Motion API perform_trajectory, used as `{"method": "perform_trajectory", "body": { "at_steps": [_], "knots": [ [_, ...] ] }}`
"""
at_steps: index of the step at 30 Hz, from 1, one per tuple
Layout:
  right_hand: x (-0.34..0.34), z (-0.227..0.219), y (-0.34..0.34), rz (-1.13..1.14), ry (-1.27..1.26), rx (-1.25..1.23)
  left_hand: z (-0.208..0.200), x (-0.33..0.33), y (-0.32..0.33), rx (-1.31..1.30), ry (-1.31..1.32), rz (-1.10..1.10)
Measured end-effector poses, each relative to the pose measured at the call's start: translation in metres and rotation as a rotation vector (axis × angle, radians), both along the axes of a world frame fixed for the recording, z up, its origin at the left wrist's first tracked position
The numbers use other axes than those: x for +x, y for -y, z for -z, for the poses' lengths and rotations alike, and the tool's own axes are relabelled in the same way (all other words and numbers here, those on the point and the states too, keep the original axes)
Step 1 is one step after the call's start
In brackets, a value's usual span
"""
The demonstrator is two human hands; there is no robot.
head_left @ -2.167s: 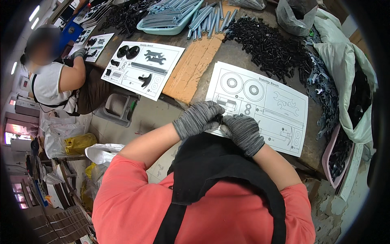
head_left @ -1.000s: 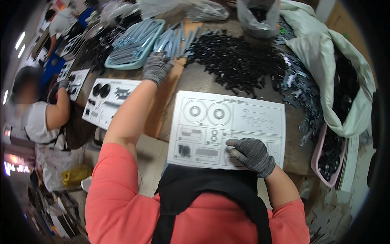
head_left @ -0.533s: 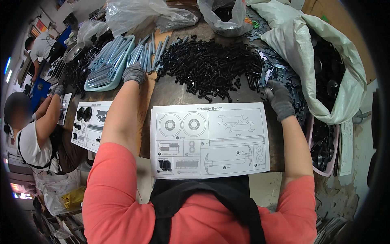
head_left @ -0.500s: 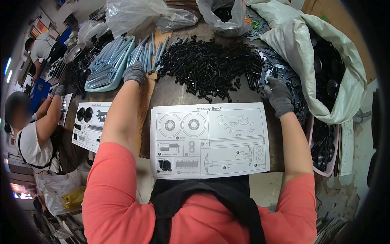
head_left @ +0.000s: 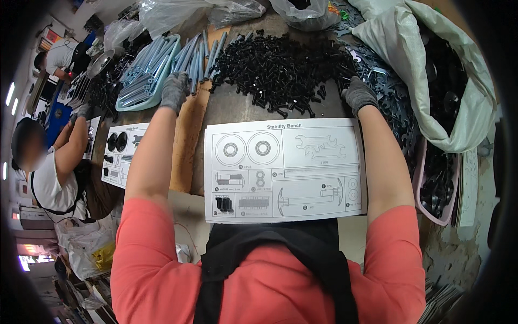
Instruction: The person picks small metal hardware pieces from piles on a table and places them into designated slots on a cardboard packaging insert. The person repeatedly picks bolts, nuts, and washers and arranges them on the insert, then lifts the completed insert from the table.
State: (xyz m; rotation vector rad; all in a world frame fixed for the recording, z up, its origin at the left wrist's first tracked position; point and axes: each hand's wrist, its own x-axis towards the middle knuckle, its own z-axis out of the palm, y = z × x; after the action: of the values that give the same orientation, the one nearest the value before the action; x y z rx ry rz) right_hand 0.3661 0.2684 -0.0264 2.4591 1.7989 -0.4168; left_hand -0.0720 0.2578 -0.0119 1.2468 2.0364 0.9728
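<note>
My left hand (head_left: 175, 92), in a grey knit glove, is at the near ends of several silvery metal tubes (head_left: 198, 58), beside a pale turquoise basket (head_left: 156, 101) filled with more tubes. Its fingers are curled, and what they hold is hidden. My right hand (head_left: 359, 96), gloved alike, is closed at the right edge of a large heap of black bolts (head_left: 278, 70). Flat metal wrenches (head_left: 391, 89) lie piled just to its right. I cannot make out what is in its fingers. Nearer me lies a printed parts sheet (head_left: 318, 156), with small black pieces (head_left: 223, 204) at its lower left.
A white woven sack (head_left: 458, 129) of black parts and a pink bin (head_left: 433, 210) stand at the right. Clear plastic bags (head_left: 305, 19) line the back. Farther left, a co-worker (head_left: 54, 167) sits by another sheet (head_left: 116, 162); a second person (head_left: 65, 56) works beyond.
My right hand has moved left from the wrenches to the edge of the bolt heap. My left hand has drawn slightly toward me beside the tubes. The whole view has shifted a little.
</note>
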Motion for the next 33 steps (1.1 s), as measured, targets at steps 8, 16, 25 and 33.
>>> {"method": "perform_trajectory", "body": {
  "at_steps": [8,16,25,33],
  "knots": [
    [0.020,0.017,-0.007,-0.132,0.005,0.020,-0.016,0.128,0.131,0.579,-0.505,0.893],
    [0.043,-0.002,0.020,-0.293,0.028,0.127,0.008,0.193,0.167,0.168,-0.700,1.294],
    [0.023,0.001,0.026,-0.195,0.111,-0.021,0.008,0.189,0.170,0.070,-0.581,1.181],
    [0.041,-0.025,0.048,-0.287,-0.221,0.074,0.015,0.188,0.170,-0.015,-0.484,1.124]
  ]
}}
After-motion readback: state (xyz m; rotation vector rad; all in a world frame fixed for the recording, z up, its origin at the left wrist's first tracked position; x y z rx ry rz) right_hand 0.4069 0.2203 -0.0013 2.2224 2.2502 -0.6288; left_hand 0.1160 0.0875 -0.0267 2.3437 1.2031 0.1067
